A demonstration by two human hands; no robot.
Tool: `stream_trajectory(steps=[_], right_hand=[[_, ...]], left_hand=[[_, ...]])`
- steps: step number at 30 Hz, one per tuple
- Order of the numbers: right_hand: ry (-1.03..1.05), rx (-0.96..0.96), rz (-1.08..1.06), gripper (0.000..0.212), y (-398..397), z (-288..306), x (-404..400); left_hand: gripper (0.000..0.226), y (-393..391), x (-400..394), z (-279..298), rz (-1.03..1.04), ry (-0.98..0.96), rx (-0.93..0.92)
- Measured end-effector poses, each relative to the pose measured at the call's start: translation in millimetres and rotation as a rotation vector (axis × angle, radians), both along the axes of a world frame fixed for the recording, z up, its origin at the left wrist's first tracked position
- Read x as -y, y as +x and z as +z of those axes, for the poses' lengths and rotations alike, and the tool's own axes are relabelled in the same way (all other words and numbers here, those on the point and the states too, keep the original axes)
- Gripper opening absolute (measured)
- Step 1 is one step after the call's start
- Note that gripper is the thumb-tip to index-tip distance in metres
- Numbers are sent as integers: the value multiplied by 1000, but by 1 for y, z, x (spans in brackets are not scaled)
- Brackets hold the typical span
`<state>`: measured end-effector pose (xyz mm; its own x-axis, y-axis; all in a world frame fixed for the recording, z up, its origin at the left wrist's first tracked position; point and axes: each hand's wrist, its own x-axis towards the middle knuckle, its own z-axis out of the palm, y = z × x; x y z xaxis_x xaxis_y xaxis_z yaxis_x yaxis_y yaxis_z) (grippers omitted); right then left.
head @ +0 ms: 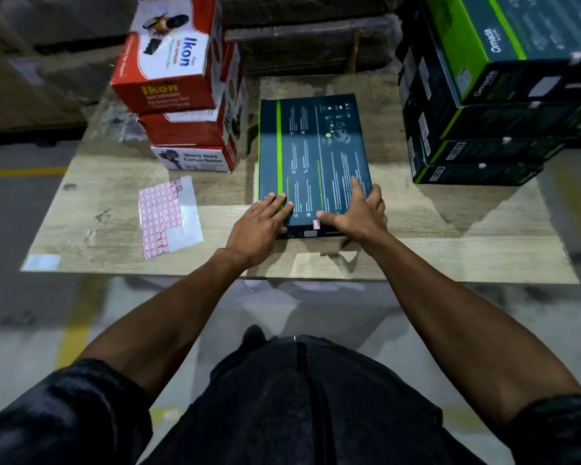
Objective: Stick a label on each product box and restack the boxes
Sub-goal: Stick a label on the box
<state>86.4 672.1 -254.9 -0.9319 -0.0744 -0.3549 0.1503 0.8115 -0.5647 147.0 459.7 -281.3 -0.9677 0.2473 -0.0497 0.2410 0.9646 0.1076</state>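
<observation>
A dark box [316, 159] with a green stripe lies flat in the middle of the desk [114, 236], its long axis running away from the person, one short end at the near side and the other pointing toward the far edge. The stripe runs along its left side, lengthwise. Both hands rest on the near end. The left hand [259, 226] lies flat with fingers straight over the near left corner, across the stripe. The right hand [356, 213] is spread on the near right corner, fingers straight on the top face, thumb reaching left along the near edge. Just beside that thumb a small pink label [316, 224] sits on the box's near edge.

Left of the box, well apart, a sheet of pink labels [168, 216] lies flat on the desk. Behind it stands a stack of red and white boxes [185, 105]. At the right stands a stack of dark green-striped boxes [483, 112], lying flat.
</observation>
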Motion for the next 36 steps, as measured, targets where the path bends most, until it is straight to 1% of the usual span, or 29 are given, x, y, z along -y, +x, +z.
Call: stream_trajectory(steps=[3, 7, 11, 16, 19, 22, 26, 30, 33, 36], right_hand=[[14, 53, 4, 117, -2, 1, 4], [85, 52, 0, 121, -3, -3, 8], [129, 46, -44, 118, -3, -4, 13], [198, -38, -100, 111, 1, -6, 22], [221, -55, -114, 108, 2, -4, 25], [217, -48, -101, 106, 3, -1, 25], [161, 11, -28, 106, 1, -1, 16], [108, 63, -4, 98, -3, 0, 10], [77, 104, 0, 106, -4, 3, 11], [135, 89, -10, 117, 1, 2, 13]], left_hand=[[58, 2, -5, -1, 38, 30, -25], [58, 3, -11, -4, 101, 86, -30], [55, 3, -15, -7, 132, 117, -52], [54, 3, -15, -9, 134, 127, -69], [53, 4, -15, -10, 139, 134, -82], [53, 5, -16, -9, 143, 140, -89], [55, 5, -16, -8, 140, 127, -91], [55, 6, -15, -7, 139, 116, -81], [56, 5, -15, -6, 148, 111, -75], [56, 5, -16, -7, 146, 112, -70]])
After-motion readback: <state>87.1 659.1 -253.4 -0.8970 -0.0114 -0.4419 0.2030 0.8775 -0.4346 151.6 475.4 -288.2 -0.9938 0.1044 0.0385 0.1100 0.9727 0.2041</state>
